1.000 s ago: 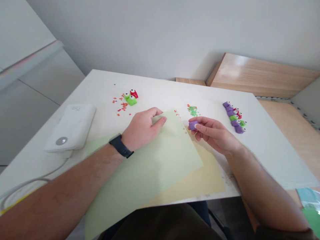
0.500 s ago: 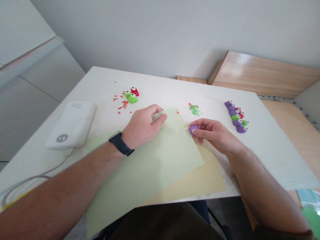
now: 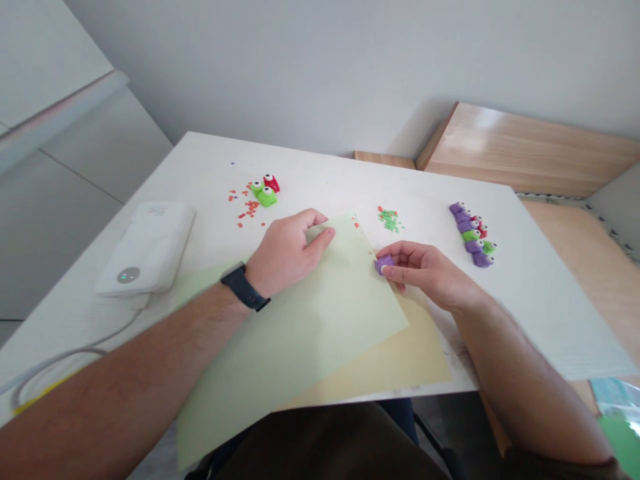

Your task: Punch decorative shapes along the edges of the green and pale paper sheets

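Clasping the purple punch (image 3: pixel 384 265) with the right grip (image 3: pixel 433 273), pinned between thumb and fingers! Right at the right-hand edge of the green paper (image 3: pixel 310 327), with a white eye turned toward the thumb. Slotted over that edge or only set against it? Cannot tell from here. Too stubby, too, to show a clear long axis. Over on the other side, pinching that same paper by its far edge with the left grip (image 3: pixel 285 257), thumb on top. So, nearest by far to the right grip, indeed inside it, and well apart from the left. In between, a paper edge slanting from the far corner toward the near right, just past the punch.

Underneath, yellow paper (image 3: pixel 415 353), spread on the table (image 3: pixel 540 307). Just beyond the right grip, green confetti (image 3: pixel 390 220). Farther right, a row of punches (image 3: pixel 470 235) in purple, red and green. Across to the left, red confetti (image 3: pixel 251 210) beside a small cluster of punches (image 3: pixel 267 198). Nearer on that side, a white power bank (image 3: pixel 157 243), trailing a cable (image 3: pixel 131 325).
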